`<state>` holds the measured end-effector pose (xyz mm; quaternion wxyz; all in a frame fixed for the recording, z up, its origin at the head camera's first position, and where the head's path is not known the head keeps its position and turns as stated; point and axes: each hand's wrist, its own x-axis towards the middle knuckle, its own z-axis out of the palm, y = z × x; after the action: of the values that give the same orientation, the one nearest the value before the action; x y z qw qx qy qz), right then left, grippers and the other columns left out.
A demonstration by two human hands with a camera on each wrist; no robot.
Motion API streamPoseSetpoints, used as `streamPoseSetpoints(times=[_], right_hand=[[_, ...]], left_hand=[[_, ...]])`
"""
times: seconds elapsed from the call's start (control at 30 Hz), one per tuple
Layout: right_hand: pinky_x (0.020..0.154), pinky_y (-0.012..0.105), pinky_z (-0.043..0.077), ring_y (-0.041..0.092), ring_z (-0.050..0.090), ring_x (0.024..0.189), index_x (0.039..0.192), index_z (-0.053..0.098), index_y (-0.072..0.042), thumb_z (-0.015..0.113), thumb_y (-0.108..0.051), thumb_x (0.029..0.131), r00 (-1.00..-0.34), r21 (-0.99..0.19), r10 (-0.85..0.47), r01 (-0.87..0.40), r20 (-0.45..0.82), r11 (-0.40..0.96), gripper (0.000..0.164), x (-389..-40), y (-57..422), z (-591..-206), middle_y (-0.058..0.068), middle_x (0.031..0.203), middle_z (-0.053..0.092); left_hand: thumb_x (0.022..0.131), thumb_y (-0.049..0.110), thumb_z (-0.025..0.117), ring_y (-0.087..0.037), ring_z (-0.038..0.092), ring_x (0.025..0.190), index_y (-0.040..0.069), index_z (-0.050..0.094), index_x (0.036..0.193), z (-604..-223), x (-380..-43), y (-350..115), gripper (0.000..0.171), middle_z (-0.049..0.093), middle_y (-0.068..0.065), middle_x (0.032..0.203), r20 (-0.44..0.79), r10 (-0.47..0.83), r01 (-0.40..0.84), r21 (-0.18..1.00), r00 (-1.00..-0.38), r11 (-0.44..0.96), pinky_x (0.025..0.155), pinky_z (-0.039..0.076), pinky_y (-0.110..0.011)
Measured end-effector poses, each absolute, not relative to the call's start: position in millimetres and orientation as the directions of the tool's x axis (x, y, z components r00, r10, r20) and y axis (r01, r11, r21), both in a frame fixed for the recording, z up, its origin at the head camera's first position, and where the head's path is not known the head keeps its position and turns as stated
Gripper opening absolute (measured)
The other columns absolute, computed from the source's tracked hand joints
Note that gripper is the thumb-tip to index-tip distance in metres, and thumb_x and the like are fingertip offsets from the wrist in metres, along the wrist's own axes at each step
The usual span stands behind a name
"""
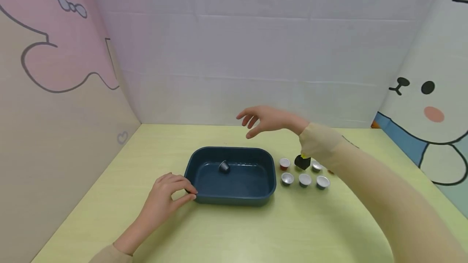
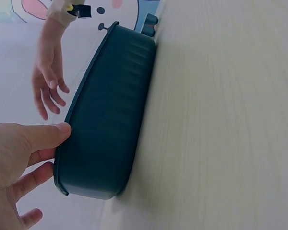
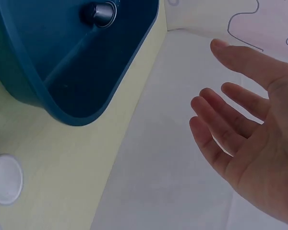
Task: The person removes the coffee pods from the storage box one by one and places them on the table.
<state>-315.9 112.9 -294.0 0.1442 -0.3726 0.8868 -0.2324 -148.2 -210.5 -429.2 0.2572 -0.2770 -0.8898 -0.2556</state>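
Observation:
A dark blue rectangular tub (image 1: 234, 199) stands on the table, and one dark coffee capsule (image 1: 224, 167) lies tipped inside it. My left hand (image 1: 166, 194) pinches the tub's near left corner, thumb on the outer wall and fingers at the rim, as the left wrist view also shows. Above and behind the tub's far right side, my right hand (image 1: 268, 119) hangs in the air with relaxed fingers and holds nothing. The right wrist view shows its bare palm (image 3: 259, 158) and, away from it, the capsule (image 3: 104, 14) in the tub.
Right of the tub, several coffee capsules (image 1: 305, 180) with pale lids stand in rows on the light table (image 1: 234, 234). A black object (image 1: 302, 162) shows at the right sleeve's cuff, over the back row. A pale curtain (image 1: 234, 60) rises behind the table.

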Motion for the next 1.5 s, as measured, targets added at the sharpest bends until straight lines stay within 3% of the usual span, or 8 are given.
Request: streamPoseSetpoints(times=[0.4, 0.77, 1.1, 1.5], right_hand=[[0.096, 0.031, 0.054, 0.022, 0.063, 0.118, 0.142, 0.05, -0.017, 0.077, -0.021, 0.087, -0.579, -0.582, -0.813, -0.64, -0.063, 0.502, 0.062, -321.5, 63.4, -329.1, 0.008, 0.133, 0.061], [0.098, 0.033, 0.053, 0.031, 0.061, 0.122, 0.14, 0.053, -0.014, 0.076, -0.019, 0.088, -0.512, -0.605, -0.854, -0.652, -0.095, 0.458, 0.057, -320.4, 43.1, -350.6, 0.013, 0.136, 0.059], [0.102, 0.034, 0.05, 0.02, 0.056, 0.127, 0.141, 0.053, -0.015, 0.075, -0.017, 0.089, -0.472, -0.522, -0.86, -0.693, -0.192, 0.497, 0.057, -311.3, 38.1, -358.4, 0.004, 0.14, 0.058], [0.107, 0.031, 0.046, 0.018, 0.051, 0.135, 0.14, 0.054, -0.022, 0.076, -0.021, 0.088, -0.459, -0.406, -0.801, -0.695, -0.385, 0.593, 0.057, -306.3, 23.7, -367.4, -0.004, 0.145, 0.054]], left_hand=[[0.067, 0.015, 0.089, 0.001, 0.061, 0.081, 0.032, 0.071, 0.078, -428.8, -150.2, -213.6, 0.027, 0.067, 0.024, 0.081, 0.618, 0.369, 0.634, 0.282, -0.694, 0.72, 0.09, 0.049, -0.043], [0.068, 0.017, 0.089, 0.001, 0.061, 0.082, 0.031, 0.072, 0.08, -426.7, -151.1, -212.2, 0.024, 0.067, 0.023, 0.082, 0.622, 0.386, 0.65, 0.272, -0.681, 0.709, 0.086, 0.048, -0.036], [0.068, 0.018, 0.088, 0.0, 0.061, 0.084, 0.032, 0.072, 0.08, -426.3, -150.8, -212.3, 0.025, 0.067, 0.024, 0.083, 0.605, 0.375, 0.633, 0.291, -0.703, 0.718, 0.092, 0.048, -0.045], [0.068, 0.021, 0.088, 0.001, 0.061, 0.084, 0.034, 0.071, 0.08, -429.4, -149.2, -213.3, 0.024, 0.067, 0.025, 0.083, 0.601, 0.377, 0.628, 0.281, -0.705, 0.726, 0.089, 0.049, -0.041]])
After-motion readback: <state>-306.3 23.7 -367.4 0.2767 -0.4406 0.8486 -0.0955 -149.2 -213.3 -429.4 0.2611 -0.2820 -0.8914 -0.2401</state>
